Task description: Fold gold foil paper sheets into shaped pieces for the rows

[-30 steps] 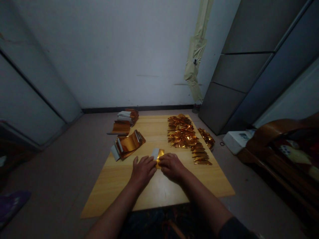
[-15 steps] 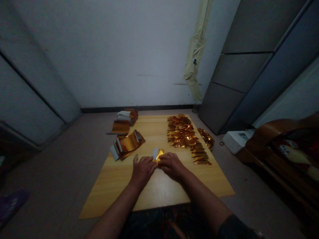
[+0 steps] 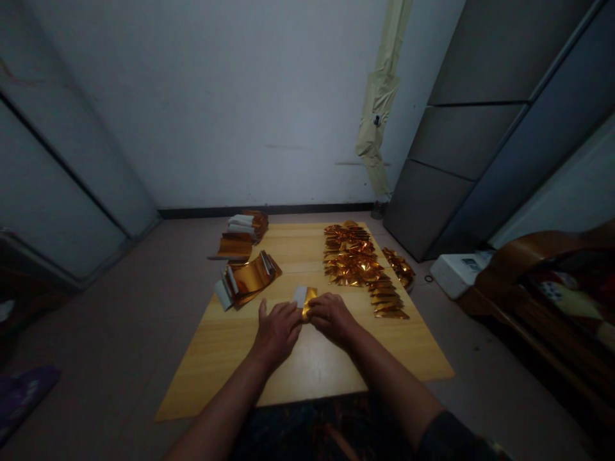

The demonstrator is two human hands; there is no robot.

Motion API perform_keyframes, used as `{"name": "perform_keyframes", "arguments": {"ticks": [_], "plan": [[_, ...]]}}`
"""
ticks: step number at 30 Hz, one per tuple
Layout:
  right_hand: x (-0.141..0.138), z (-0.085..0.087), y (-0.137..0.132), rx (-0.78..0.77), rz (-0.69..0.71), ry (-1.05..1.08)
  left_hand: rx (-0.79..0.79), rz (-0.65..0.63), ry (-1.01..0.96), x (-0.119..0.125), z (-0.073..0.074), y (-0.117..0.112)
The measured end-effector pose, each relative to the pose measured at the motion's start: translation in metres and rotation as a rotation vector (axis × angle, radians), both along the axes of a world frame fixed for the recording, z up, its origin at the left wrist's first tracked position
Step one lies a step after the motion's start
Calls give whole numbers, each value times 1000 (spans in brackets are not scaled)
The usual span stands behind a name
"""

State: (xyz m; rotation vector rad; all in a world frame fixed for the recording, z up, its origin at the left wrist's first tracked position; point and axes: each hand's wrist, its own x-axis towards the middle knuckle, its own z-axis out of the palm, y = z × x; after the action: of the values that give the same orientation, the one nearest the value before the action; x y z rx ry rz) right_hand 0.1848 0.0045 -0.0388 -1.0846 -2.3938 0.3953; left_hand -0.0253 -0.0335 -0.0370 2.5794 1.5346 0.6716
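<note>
From where I stand, the person's two bare hands sit close together at the near middle of a pale wooden board (image 3: 216, 365); the small gold foil piece (image 3: 310, 301) stands just beyond and between them, its lower edge tucked against the fingers, with a white paper strip (image 3: 300, 296) showing at its left side. The right hand (image 3: 331, 318) is curled and closed over the foil's right edge, apparently holding it; the left hand (image 3: 277, 333) is almost flat, thumb raised and apart, fingertips at the foil's lower left, though whether it grips I cannot tell. Ahead and left of the left hand lies a stack of gold-and-white foil strips (image 3: 247, 280), with a second pile (image 3: 241, 235) beyond it; ahead of the right hand is a heap of folded gold pieces (image 3: 348, 256), and just beside that, nearer the right hand, a neat overlapping row of gold wedges (image 3: 387, 301).
</note>
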Motion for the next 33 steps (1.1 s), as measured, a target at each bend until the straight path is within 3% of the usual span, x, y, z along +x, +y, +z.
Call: {"name": "perform_keyframes", "arguments": {"ticks": [14, 25, 33], "plan": [[-16, 13, 6, -101, -117, -86, -277, -25, -28, -16, 3, 3], [-23, 14, 4, -103, -121, -153, -146, -123, -33, -19, 1, 2], [-24, 14, 6, -111, -125, -156, -118, -101, -86, -17, 2, 0]]}}
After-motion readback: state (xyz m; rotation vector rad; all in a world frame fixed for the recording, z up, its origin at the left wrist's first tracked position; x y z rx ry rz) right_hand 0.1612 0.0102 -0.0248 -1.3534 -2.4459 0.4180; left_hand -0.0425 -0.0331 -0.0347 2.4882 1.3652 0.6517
